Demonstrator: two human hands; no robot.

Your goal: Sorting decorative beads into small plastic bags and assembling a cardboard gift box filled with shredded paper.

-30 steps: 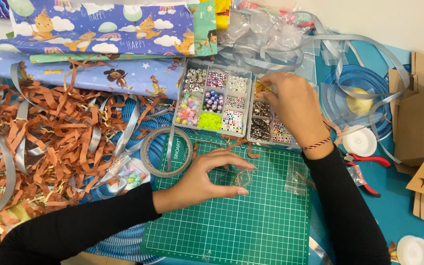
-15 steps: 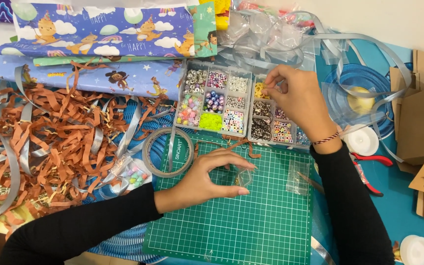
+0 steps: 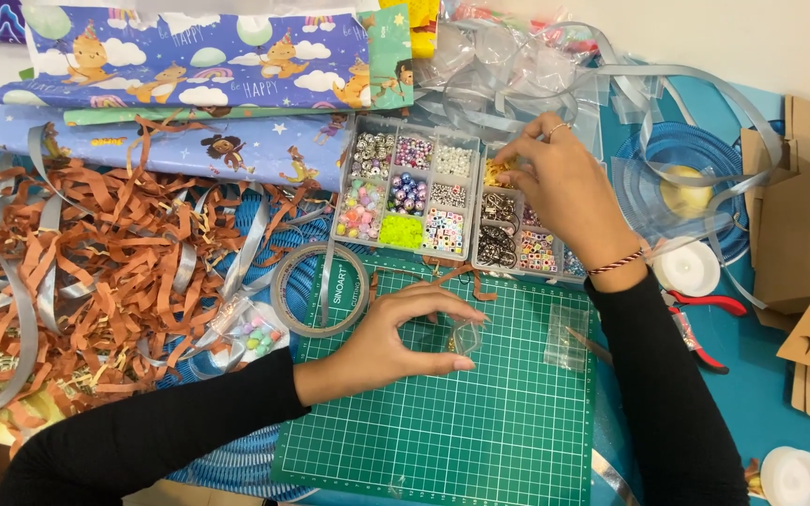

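Head view: right hand (image 3: pixel 569 192) fingers pinched in bead organizer (image 3: pixel 442 201) yellow compartment; left hand (image 3: pixel 396 342) fingers clamp small clear bag (image 3: pixel 466 337) on cutting mat (image 3: pixel 452 422). Best hold bag mouth open, steady.

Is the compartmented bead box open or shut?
Open. The bead box shows no lid over its compartments, and the right hand reaches its fingertips straight into a compartment of yellow beads.

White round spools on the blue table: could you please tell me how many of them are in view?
2. One white spool lies beside the right hand's wrist, near the red-handled pliers; another sits at the bottom right corner. Clutter may hide others.
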